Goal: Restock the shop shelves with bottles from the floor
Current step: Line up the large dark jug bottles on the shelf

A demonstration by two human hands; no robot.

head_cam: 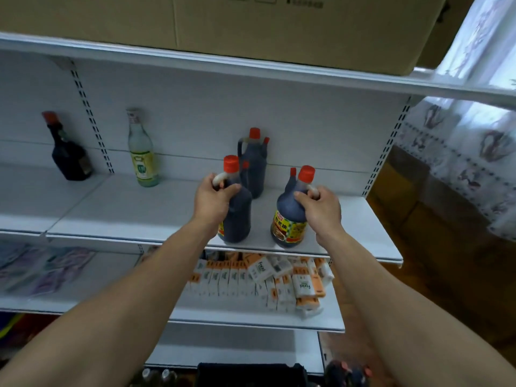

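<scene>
Both bare forearms stretch from the near corners toward the far middle, wrists straight. The left hand (213,201) curls its fingers round the pale handle of a dark red-capped plastic jug (237,216); the right hand (321,209) grips the handle of a yellow-labelled dark jug (287,216) just right of it

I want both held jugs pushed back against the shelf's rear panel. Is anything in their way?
Yes, for one. A third dark jug stands right behind the left jug, gripped by the left hand. Behind the right jug, in the right hand, only bare shelf shows.
</scene>
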